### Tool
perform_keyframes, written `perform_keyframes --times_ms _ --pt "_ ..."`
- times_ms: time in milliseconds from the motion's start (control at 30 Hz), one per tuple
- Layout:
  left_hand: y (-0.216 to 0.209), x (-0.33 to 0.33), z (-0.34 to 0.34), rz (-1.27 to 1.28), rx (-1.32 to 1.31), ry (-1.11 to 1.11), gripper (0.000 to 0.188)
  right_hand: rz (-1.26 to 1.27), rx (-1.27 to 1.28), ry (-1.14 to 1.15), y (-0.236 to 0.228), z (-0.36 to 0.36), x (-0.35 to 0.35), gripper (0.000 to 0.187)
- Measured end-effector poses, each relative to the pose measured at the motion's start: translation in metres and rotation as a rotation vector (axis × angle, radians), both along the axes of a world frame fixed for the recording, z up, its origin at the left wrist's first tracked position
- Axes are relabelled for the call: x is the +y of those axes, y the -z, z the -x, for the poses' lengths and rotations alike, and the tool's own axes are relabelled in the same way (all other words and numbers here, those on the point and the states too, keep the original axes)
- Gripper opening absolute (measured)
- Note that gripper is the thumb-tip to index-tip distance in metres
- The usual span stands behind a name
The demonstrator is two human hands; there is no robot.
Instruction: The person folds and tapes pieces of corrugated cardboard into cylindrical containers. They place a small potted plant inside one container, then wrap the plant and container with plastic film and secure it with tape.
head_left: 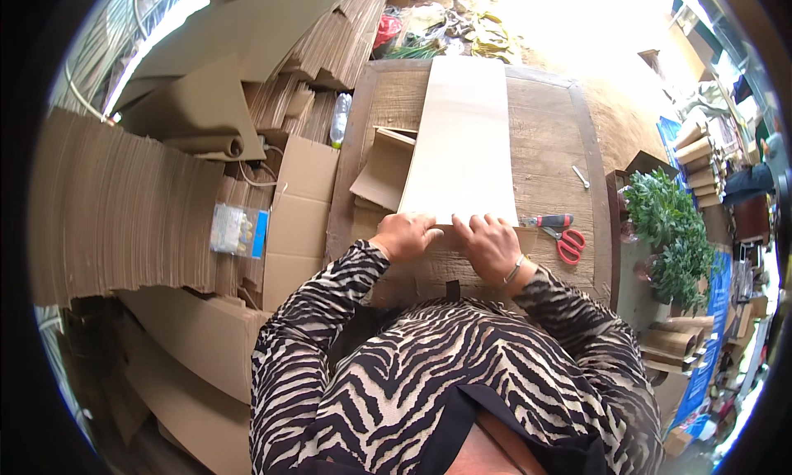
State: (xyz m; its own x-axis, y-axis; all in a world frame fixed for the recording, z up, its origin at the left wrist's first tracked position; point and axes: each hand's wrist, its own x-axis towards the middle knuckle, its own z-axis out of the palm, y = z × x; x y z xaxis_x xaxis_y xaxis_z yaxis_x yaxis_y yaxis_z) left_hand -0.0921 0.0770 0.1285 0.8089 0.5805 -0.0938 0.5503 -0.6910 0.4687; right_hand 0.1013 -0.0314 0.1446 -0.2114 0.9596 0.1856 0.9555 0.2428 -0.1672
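A long, pale cardboard sheet (464,141) lies lengthwise on the wooden table (549,124), running away from me. At its near left corner, my left hand (406,236) grips the edge with bent fingers, thumb pointing inward. My right hand (492,248) is closed over the same near edge, close to the right corner, its fingertips on top; its thumb is mostly hidden. Beside the right hand are red-handled scissors (569,245) and a tool with a dark and red handle (553,221). Smaller brown cardboard pieces (384,171) stick out from under the sheet's left side.
Tall stacks of flat cardboard (132,207) crowd the left, with a plastic bottle (340,120) and a clear packet (239,231) among them. A small white tool (581,176) lies on the table's right part. Green plants (672,236) stand beyond the right edge.
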Motion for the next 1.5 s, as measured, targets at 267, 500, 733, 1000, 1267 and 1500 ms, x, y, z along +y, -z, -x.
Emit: perform_keyframes --times_ms 267,500,733,1000,1267,1500 --pt "-0.014 -0.01 -0.021 -0.551 0.0 0.316 0.041 0.541 0.288 0.073 0.02 -0.023 0.0 0.015" --pt "-0.034 0.029 -0.029 -0.028 0.398 0.162 0.047 -0.13 -0.03 0.135 0.004 -0.015 0.005 0.008" --pt "-0.022 0.053 -0.037 -0.5 0.307 0.332 0.04 0.501 0.342 0.14 0.01 -0.041 0.031 0.017" --pt "-0.047 0.056 -0.048 -0.231 0.399 0.289 0.034 0.303 0.19 0.217 0.021 -0.039 0.026 0.023" --pt "-0.029 0.06 -0.023 0.062 0.6 0.28 0.03 0.202 0.146 0.1 0.04 -0.021 0.024 0.034" --pt "-0.02 0.06 -0.016 -0.617 0.048 0.425 0.005 0.5 0.493 0.096 0.053 -0.017 0.036 0.027"
